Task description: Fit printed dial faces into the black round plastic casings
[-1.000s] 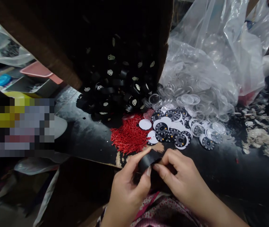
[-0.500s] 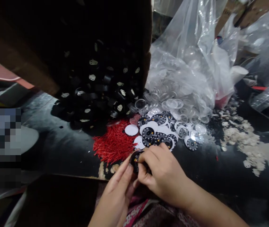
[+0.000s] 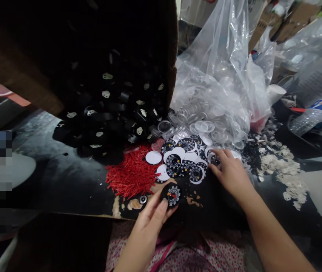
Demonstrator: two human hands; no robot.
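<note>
My left hand [image 3: 152, 219] pinches a round black gauge housing [image 3: 171, 194] with a printed dial and red needle in it, just above the table's near edge. My right hand [image 3: 230, 172] lies farther right, fingers curled down onto the right side of a heap of black-and-white dial discs [image 3: 183, 160], touching one disc. A pile of small red needles [image 3: 134, 173] lies left of the discs. Black housings [image 3: 115, 117] spill from a dark cardboard box behind them.
A clear plastic bag [image 3: 220, 87] of transparent lens caps [image 3: 203, 126] stands behind the discs. Pale small scraps [image 3: 284, 168] are strewn at the right. A plastic bottle [image 3: 310, 117] lies far right. One small ring part [image 3: 143, 199] rests near the table's front edge [image 3: 64, 213].
Both hands were together on the black housing. My right hand has let go and reached right to the dial discs; my left hand keeps the housing, its dial now facing up.
</note>
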